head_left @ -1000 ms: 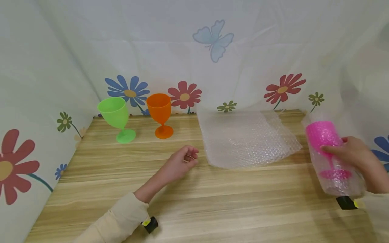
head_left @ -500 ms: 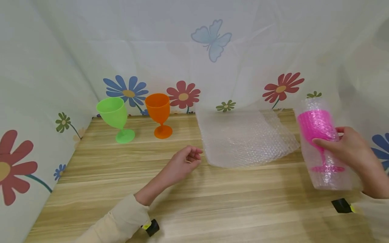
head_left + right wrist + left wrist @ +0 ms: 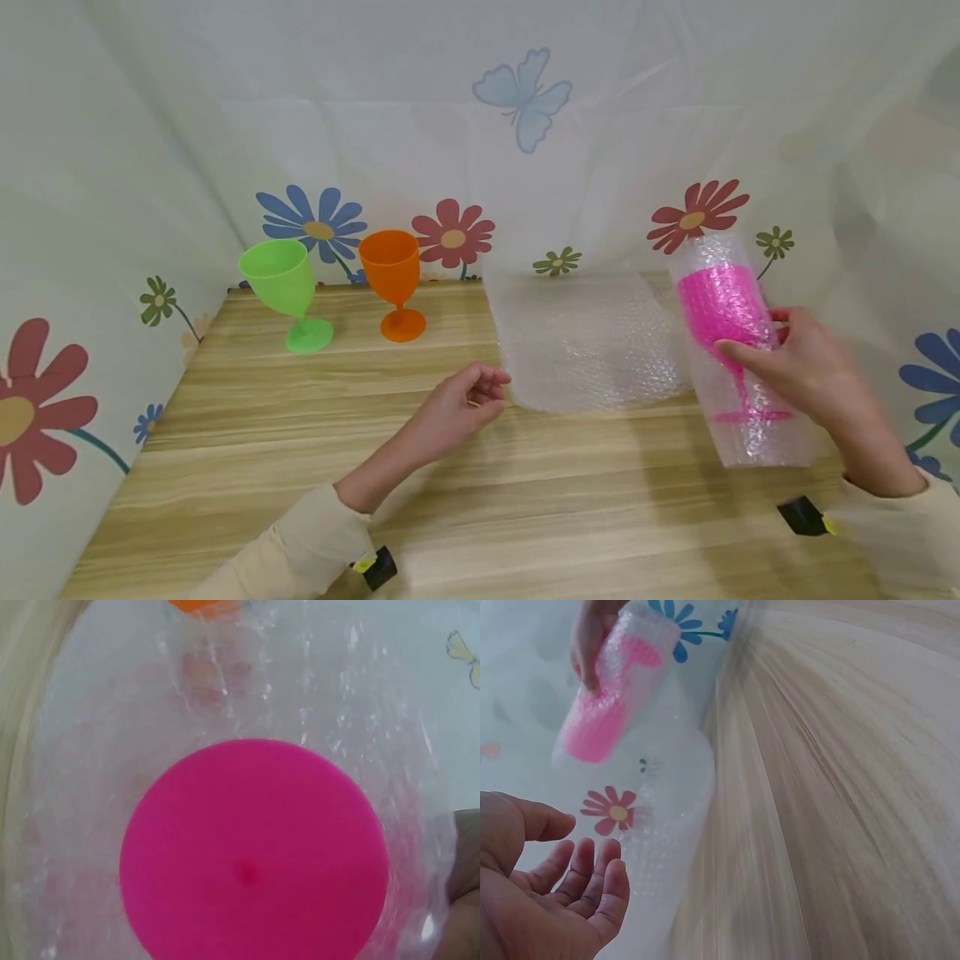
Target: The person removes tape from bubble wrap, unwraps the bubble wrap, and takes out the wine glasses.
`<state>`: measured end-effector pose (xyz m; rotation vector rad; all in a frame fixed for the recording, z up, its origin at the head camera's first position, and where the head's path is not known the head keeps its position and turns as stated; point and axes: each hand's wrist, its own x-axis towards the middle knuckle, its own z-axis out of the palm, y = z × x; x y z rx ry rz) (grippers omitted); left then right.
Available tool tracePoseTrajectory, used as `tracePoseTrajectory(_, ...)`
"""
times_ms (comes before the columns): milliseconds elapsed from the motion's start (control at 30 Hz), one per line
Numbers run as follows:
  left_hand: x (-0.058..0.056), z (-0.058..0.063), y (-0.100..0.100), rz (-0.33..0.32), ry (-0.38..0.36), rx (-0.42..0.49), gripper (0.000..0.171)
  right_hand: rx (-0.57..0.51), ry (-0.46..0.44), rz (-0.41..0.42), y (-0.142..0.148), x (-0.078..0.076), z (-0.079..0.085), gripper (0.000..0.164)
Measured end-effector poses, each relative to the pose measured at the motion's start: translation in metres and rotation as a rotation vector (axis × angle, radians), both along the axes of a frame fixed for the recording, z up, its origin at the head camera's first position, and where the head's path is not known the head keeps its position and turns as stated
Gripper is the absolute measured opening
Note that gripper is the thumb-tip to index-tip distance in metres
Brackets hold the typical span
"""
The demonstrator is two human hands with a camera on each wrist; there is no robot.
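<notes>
My right hand (image 3: 813,371) grips a pink goblet (image 3: 720,304) wrapped in bubble wrap (image 3: 716,250), held upright with a slight tilt above the table's right side. The thumb lies across the front near the bottom of the bowl. From below, the right wrist view shows the goblet's round pink base (image 3: 255,847) inside the open end of the wrap. My left hand (image 3: 461,408), fingers loosely curled and holding nothing, hovers by the left edge of a flat bubble wrap sheet (image 3: 577,350). The wrapped goblet overlaps the sheet's right end in the head view.
A green goblet (image 3: 281,279) and an orange goblet (image 3: 392,271) stand unwrapped at the back left of the wooden table (image 3: 525,517). A white flower-print cloth (image 3: 375,108) rises behind the table and along both sides.
My right hand has carried the wrapped pink goblet leftward from the far right and stood it more upright. My left hand has drifted slightly right, towards the sheet.
</notes>
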<state>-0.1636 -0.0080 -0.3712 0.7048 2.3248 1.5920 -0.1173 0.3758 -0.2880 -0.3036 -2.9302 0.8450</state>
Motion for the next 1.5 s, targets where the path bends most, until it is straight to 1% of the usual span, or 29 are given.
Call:
tracePoseTrajectory(67,0.001,0.001,0.001,-0.007,-0.006,0.006,0.027,-0.007,0.023,0.034,-0.01,-0.002,0.0,0.095)
tracePoseTrajectory(200,0.004,0.001,0.004,-0.025,-0.008,0.024,0.026,-0.029,0.052,0.069,-0.028,-0.004,-0.001,0.091)
tracePoseTrajectory(400,0.009,0.001,0.009,-0.029,-0.018,0.044,0.023,-0.067,0.017,0.097,-0.057,-0.007,-0.005,0.098)
tracePoseTrajectory(533,0.012,0.001,0.014,-0.041,-0.018,0.062,0.021,-0.077,0.028,0.134,-0.076,-0.009,-0.01,0.095)
tracePoseTrajectory(667,0.016,-0.001,0.017,-0.047,-0.033,0.1,0.023,-0.098,0.035,0.174,-0.094,-0.01,-0.015,0.092)
tracePoseTrajectory(733,0.018,-0.001,0.019,-0.047,-0.068,0.125,0.025,-0.115,0.037,0.19,-0.103,-0.011,-0.017,0.09)
tracePoseTrajectory(867,0.022,-0.003,0.022,-0.047,-0.18,0.197,0.029,-0.137,0.039,0.204,-0.12,-0.013,-0.02,0.091)
tracePoseTrajectory(967,0.027,-0.005,0.025,-0.048,-0.241,0.255,0.033,-0.16,0.036,0.222,-0.131,-0.015,-0.023,0.09)
tracePoseTrajectory(1067,0.03,-0.005,0.027,-0.038,-0.263,0.286,0.035,-0.188,0.036,0.24,-0.14,-0.016,-0.026,0.087)
tracePoseTrajectory(1200,0.034,-0.005,0.028,0.0,-0.282,0.301,0.037,-0.195,0.039,0.244,-0.149,-0.017,-0.029,0.086)
tracePoseTrajectory(1433,0.038,0.002,0.027,0.07,-0.388,0.377,0.045,-0.23,0.041,0.255,-0.163,-0.018,-0.034,0.086)
tracePoseTrajectory(1500,0.038,0.002,0.026,0.087,-0.399,0.38,0.049,-0.236,0.044,0.254,-0.167,-0.018,-0.036,0.087)
